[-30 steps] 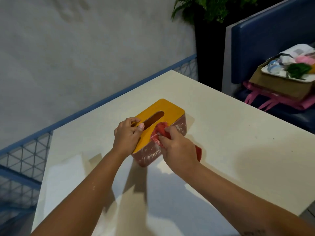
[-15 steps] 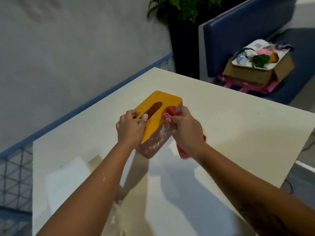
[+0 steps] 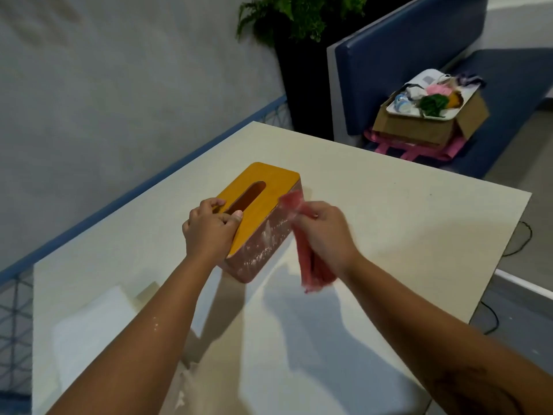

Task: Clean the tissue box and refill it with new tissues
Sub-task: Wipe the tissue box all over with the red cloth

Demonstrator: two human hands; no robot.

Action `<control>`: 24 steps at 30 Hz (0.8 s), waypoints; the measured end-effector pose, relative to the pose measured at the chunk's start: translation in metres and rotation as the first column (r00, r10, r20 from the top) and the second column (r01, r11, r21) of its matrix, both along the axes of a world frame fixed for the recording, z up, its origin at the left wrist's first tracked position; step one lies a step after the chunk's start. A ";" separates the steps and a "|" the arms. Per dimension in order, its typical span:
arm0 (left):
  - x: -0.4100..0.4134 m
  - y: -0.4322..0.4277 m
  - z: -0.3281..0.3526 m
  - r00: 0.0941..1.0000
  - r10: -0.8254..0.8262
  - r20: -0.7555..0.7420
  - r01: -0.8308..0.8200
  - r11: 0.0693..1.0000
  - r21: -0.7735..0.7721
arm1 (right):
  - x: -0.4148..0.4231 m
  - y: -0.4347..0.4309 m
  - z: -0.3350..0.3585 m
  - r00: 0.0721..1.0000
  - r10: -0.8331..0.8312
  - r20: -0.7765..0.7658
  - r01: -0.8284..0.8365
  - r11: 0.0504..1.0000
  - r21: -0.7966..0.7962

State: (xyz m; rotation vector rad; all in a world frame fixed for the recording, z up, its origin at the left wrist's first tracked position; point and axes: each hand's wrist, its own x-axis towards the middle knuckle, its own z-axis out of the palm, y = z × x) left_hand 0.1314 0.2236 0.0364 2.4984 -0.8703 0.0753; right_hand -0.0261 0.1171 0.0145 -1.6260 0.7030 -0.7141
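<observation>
The counter (image 3: 389,223) carries the tissue box (image 3: 270,187) where it was a moment ago, over toward the left edge with its long side angled at the far corner. It hasn't budged.

Your left hand (image 3: 209,232) is still clamped on the box's near end, fingers curled over the yellow lid and thumb at the lip of the slot (image 3: 248,197). That is your anchor, and it's holding.

Here's the change: your right hand (image 3: 326,232) has come off the box! Half a second ago it was pressing the red cloth (image 3: 314,271) into the box's right flank. Now it has swung clear toward the right edge, fingers bunched around the cloth's top while the rest hangs loose and blurred, touching nothing.

The flank it left behind isn't clean, because white streaks (image 3: 263,247) still smear the reddish side near the lower corner. This reads as a pause between strokes, perhaps to regrip or refold, not the end of the wiping. The lid is still on, so the refill hasn't started.
</observation>
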 end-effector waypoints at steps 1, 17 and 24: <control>0.000 -0.001 0.000 1.000 0.001 -0.001 -0.001 1.000 -0.001 | -0.001 -0.013 -0.005 0.994 -0.104 0.014 0.102 0.990 0.099; 0.008 -0.004 -0.005 1.000 0.005 0.029 -0.007 0.998 0.067 | 0.054 -0.026 -0.051 0.983 -0.143 -0.116 0.171 0.943 0.285; 0.006 -0.004 -0.004 1.000 0.026 0.017 -0.027 0.999 0.034 | 0.053 -0.043 -0.024 0.987 -0.156 -0.027 0.154 0.915 0.372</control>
